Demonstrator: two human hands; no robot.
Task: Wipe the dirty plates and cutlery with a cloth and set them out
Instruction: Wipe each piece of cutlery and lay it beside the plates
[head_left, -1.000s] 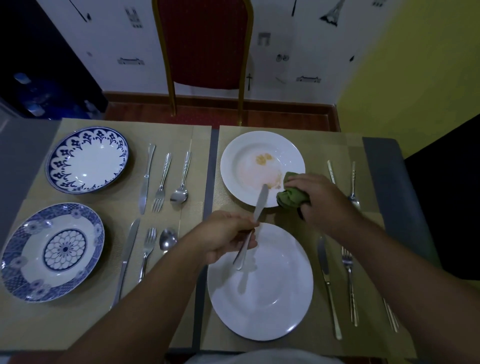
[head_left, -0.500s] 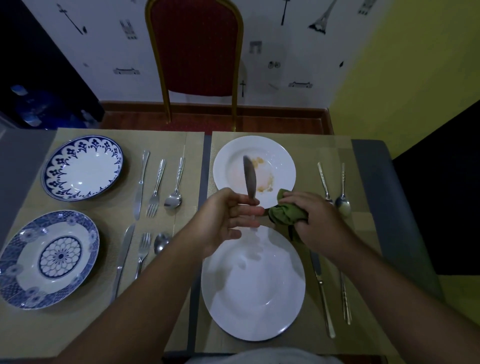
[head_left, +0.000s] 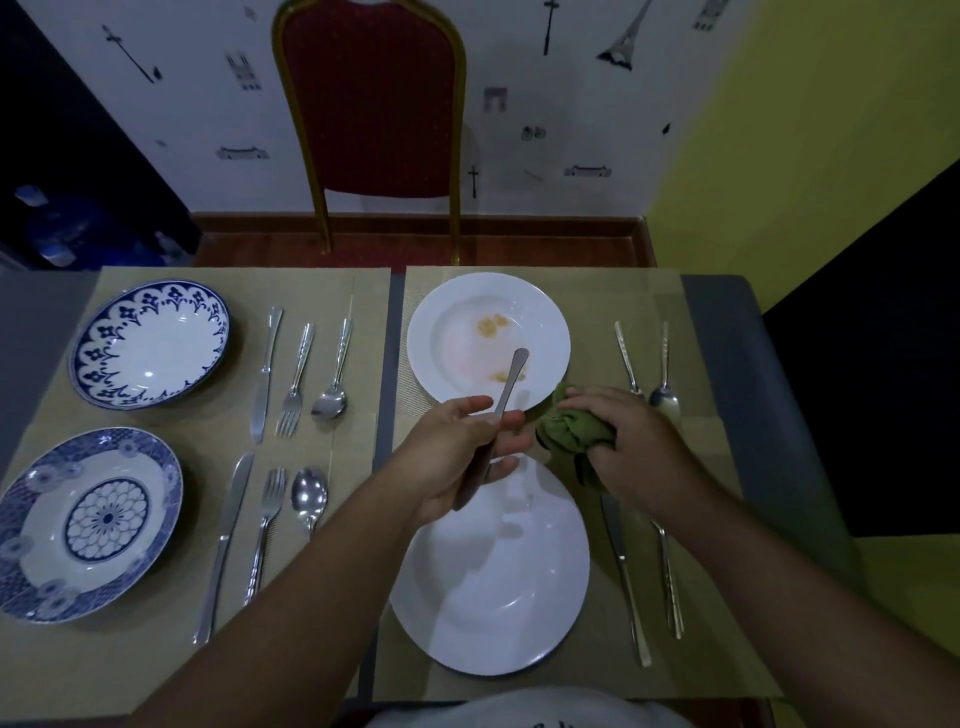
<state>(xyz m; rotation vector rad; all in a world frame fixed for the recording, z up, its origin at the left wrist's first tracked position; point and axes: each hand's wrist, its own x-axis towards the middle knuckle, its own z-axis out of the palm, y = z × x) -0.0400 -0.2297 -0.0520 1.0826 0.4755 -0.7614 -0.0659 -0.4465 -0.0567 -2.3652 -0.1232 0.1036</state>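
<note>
My left hand (head_left: 460, 452) grips a table knife (head_left: 511, 379) by its middle, one rounded end sticking up over the far white plate (head_left: 447, 332). That plate carries yellow-orange smears. My right hand (head_left: 623, 447) holds a bunched green cloth (head_left: 569, 434) just right of the knife, at the plate's near rim. A clean white plate (head_left: 493, 587) lies below both hands. Right of the plates lie a knife (head_left: 626, 571), a fork (head_left: 670, 582) and a spoon (head_left: 665, 395).
On the left placemats sit two blue-patterned plates (head_left: 148, 343) (head_left: 85, 519), each with a knife, fork and spoon set beside it (head_left: 296, 369) (head_left: 265, 519). A red chair (head_left: 374, 104) stands behind the table's far edge. The grey table edge (head_left: 737, 364) runs along the right.
The knife has been turned in my left hand, so a rounded end now points up instead of the blade. My right hand with the cloth stays just right of it.
</note>
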